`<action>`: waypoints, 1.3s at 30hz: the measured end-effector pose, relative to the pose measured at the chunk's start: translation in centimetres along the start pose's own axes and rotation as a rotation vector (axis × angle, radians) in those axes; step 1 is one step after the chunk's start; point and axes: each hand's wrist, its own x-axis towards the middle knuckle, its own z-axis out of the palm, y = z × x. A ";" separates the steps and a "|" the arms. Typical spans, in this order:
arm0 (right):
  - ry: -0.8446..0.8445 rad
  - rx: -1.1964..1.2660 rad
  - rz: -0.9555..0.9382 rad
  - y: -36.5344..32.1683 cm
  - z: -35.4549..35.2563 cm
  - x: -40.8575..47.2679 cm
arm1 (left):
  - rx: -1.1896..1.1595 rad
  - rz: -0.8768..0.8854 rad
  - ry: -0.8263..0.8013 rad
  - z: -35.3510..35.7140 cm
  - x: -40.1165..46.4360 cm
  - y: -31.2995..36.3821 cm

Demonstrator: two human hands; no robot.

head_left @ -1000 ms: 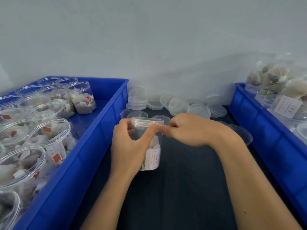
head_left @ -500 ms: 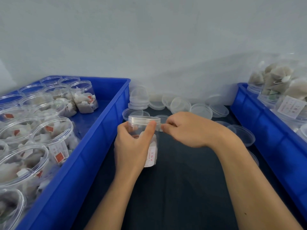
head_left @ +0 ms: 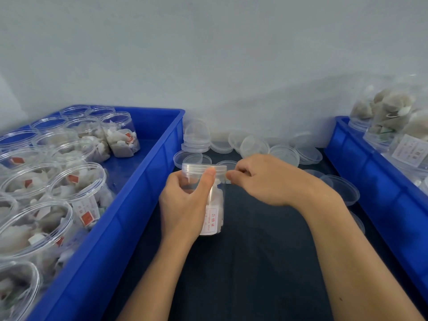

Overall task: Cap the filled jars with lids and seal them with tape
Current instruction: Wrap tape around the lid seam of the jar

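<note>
Left hand (head_left: 185,202) still gripping capped jar (head_left: 209,205), right hand (head_left: 266,179) pinching tape (head_left: 228,179), drawn slightly rightward

two blue crates (head_left: 148,181) (head_left: 370,172), one held jar (head_left: 209,205), two hands (head_left: 185,205) (head_left: 271,181).

Two blue crates, a dark worktop, a pale wall.
A blue plastic crate (head_left: 129,216) stands just left of the left hand (head_left: 185,205), its long side wall running toward the pale wall (head_left: 208,54) behind. A second blue crate (head_left: 382,193) sits well to the right of the right hand (head_left: 266,181). Between the crates, under both hands, lies a dark, near-black worktop (head_left: 243,262).
</note>
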 end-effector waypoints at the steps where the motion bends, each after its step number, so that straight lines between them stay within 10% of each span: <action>1: -0.009 0.001 0.004 0.0 0.0 0.0 | 0.001 -0.002 -0.007 0.0 0.0 0.0; 17: -0.114 -0.056 0.059 0.8 -0.8 -0.3 | -0.054 -0.038 -0.319 -0.4 -0.2 0.5; 39: -0.089 0.026 0.023 0.1 -0.5 -0.2 | 0.099 0.125 -0.053 -0.3 -0.5 0.1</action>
